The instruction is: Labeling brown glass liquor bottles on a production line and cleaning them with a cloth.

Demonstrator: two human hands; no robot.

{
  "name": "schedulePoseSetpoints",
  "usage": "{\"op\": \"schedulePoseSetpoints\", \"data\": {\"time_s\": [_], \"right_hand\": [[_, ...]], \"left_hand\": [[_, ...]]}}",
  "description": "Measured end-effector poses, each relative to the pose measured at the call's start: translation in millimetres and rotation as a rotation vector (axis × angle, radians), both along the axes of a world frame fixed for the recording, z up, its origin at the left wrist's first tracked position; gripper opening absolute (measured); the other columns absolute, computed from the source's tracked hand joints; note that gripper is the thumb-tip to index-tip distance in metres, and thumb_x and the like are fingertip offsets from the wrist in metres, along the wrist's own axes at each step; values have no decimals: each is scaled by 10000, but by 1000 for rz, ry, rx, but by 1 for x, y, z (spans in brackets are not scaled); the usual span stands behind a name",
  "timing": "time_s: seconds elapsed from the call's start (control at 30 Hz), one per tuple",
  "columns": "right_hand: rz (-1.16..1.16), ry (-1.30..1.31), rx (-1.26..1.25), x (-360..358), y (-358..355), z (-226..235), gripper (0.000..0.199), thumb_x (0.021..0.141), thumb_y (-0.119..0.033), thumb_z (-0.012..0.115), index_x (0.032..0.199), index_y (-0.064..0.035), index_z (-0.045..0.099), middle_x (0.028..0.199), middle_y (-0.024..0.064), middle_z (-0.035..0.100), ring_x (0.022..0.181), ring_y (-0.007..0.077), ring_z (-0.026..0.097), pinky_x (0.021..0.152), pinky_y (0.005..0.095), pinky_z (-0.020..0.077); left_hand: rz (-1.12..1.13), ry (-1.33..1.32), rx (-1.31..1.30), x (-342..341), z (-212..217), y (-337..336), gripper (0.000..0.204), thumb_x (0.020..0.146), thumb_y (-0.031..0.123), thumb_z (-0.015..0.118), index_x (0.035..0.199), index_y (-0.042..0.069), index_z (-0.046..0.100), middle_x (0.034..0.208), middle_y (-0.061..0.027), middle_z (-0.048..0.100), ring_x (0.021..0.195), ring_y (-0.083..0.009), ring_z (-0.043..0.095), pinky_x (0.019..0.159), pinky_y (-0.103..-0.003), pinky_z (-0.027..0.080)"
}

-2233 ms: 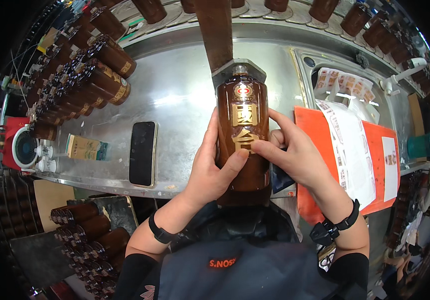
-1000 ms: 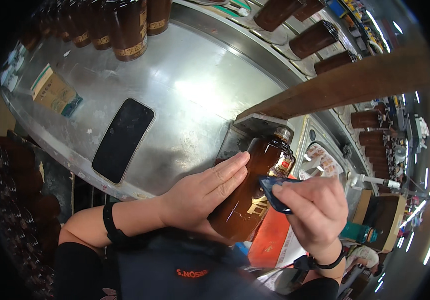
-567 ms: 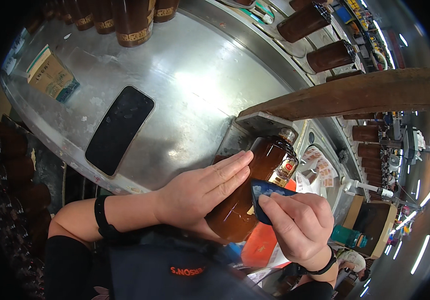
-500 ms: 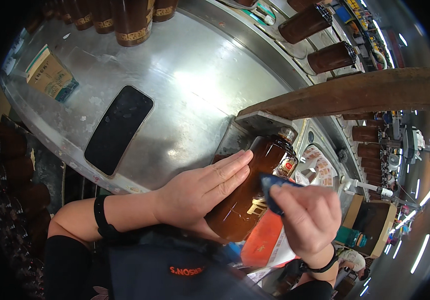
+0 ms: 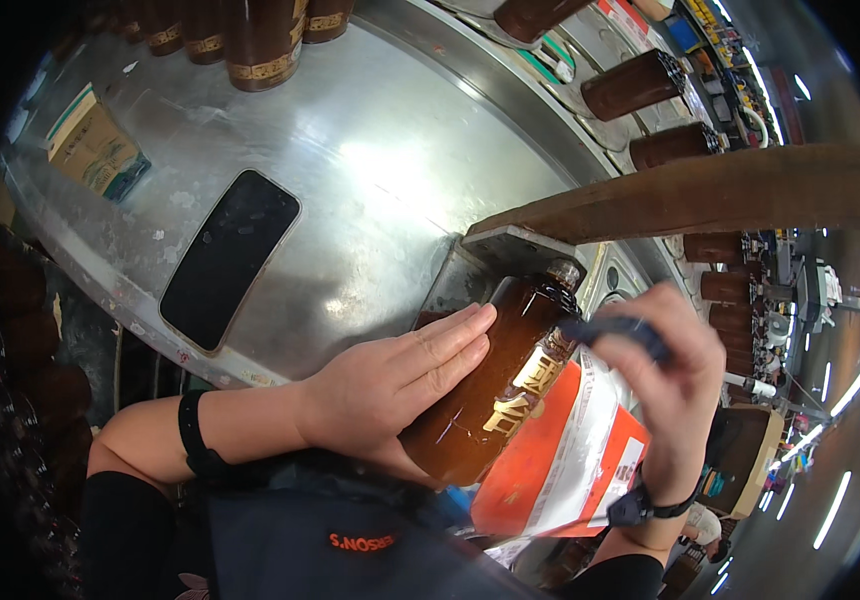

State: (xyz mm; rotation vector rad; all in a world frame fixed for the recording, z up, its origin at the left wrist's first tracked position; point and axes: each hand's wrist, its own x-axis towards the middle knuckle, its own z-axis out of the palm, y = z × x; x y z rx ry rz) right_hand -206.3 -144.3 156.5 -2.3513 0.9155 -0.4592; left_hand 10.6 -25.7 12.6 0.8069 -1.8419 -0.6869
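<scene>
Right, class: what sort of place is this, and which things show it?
Probably a bottling workshop: brown bottles cluster on a metal worktop, and more bottles line up beyond its edge.

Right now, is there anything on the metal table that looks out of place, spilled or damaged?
The dark phone looks slightly out of place, a personal device lying on the metal table left of the brown bottle being handled. Pale specks mark the table, but I see no spill.

The person's left hand [image 5: 380, 395] holds a tilted brown bottle [image 5: 480, 400]; the right hand [image 5: 672, 365], blurred, pinches what seems a dark blue sheet [image 5: 635, 331] by the bottle's shoulder.
</scene>
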Motion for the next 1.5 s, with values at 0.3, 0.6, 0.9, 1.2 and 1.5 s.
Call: {"op": "schedulePoseSetpoints", "data": {"time_s": [0.3, 0.6, 0.9, 1.2, 1.5], "right_hand": [[-13, 169, -387, 12, 38, -3, 379, 631, -39, 743, 1009, -65, 739, 811, 46, 630, 704, 190, 538, 603, 291, 409], [-135, 134, -409, -6, 47, -13, 419, 594, -42, 706, 1013, -56, 731, 846, 24, 641, 733, 192, 550, 647, 312, 430], [-401, 102, -114, 11, 50, -8, 171, 776, -23, 740, 944, -50, 720, 763, 45, 622, 670, 186, 565, 611, 287, 453], [24, 164, -122, 31, 46, -1, 233, 685, -48, 735, 916, -71, 739, 811, 23, 673, 694, 159, 589, 592, 281, 456], [229, 134, 20, 21, 57, -6, 180, 710, -57, 732, 887, -91, 735, 847, 32, 671, 741, 165, 608, 661, 268, 477]], "left_hand": [[1, 5, -17, -1, -1, 0, 1009, 707, 522, 806, 1335, -153, 397, 1420, -356, 388, 1292, -452, 477, 1038, -426, 461], [17, 22, -31, -1, -1, -1, 1043, 681, 539, 824, 1338, -148, 394, 1400, -364, 408, 1273, -461, 496, 1032, -433, 470], [8, 24, -34, -3, -2, -1, 1071, 667, 557, 825, 1350, -143, 387, 1411, -366, 396, 1263, -463, 503, 1021, -433, 477], [-21, 22, 3, 1, -1, 0, 1063, 671, 544, 826, 1354, -140, 385, 1430, -355, 383, 1277, -450, 496, 1024, -427, 470], [-16, -42, -4, 0, -2, 0, 1030, 687, 502, 820, 1363, -138, 380, 1455, -322, 367, 1299, -417, 480, 1026, -404, 472]]}}
